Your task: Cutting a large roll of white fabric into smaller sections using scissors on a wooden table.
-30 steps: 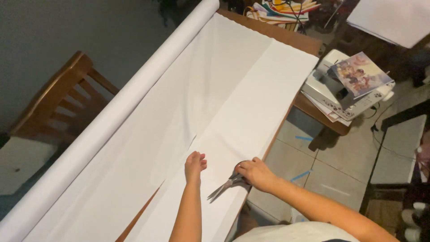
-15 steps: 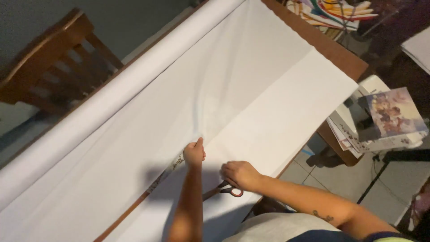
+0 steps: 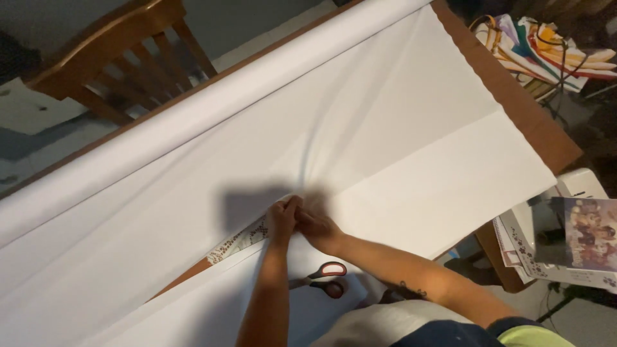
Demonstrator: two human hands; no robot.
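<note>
White fabric (image 3: 398,128) lies spread over a brown table (image 3: 514,96), unrolled from a long white bolt (image 3: 193,125) along the far side. My left hand (image 3: 283,218) and my right hand (image 3: 317,226) sit side by side and pinch the fabric at the end of a cut, with creases fanning out from that spot. Scissors (image 3: 321,277) with red-and-black handles lie on the fabric just below my right forearm, in neither hand. A patterned strip (image 3: 239,241) shows through the cut to the left of my left hand.
A wooden chair (image 3: 122,58) stands beyond the bolt at the upper left. Colourful papers (image 3: 553,45) lie past the table's far right corner. A white printer (image 3: 581,186) with a magazine (image 3: 588,234) on it stands at the right, below the table edge.
My right hand has let go of the scissors, which now lie on the fabric. Both hands have come together at the end of the cut. The view has shifted toward the fabric.
</note>
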